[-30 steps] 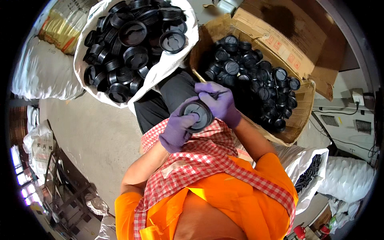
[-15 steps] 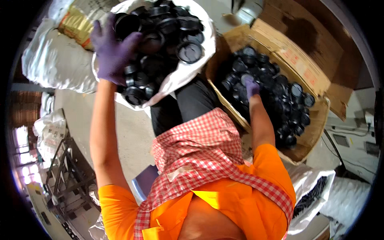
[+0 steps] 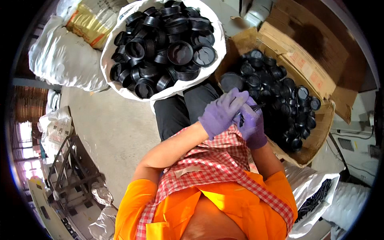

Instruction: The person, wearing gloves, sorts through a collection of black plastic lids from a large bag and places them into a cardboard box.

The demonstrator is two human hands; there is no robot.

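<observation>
My hands, in purple gloves, meet over my lap at the near edge of the cardboard box (image 3: 326,132). My right hand (image 3: 253,126) is closed around a thin black piece (image 3: 259,107), its pointed end sticking out beside the fingers. My left hand (image 3: 221,113) reaches across, fingers bent and pressed against the right hand; what they pinch is hidden. Just beyond the left fingertips is a dark round cap (image 3: 232,82); whether a finger touches it I cannot tell. Black threaded caps (image 3: 180,53) fill the white sack (image 3: 220,34) ahead. More black caps (image 3: 280,86) lie in the box.
White sacks (image 3: 66,60) and a yellow printed bag (image 3: 94,24) stand at the far left. A dark metal frame (image 3: 70,172) is at the left. Near right, an open white bag (image 3: 332,196) holds thin black pieces (image 3: 316,200). The box's raised flap (image 3: 296,60) borders its far side.
My left hand has come from over the sack to my lap, beside the right. My right hand has drawn back out of the box's caps and now holds a thin black piece.
</observation>
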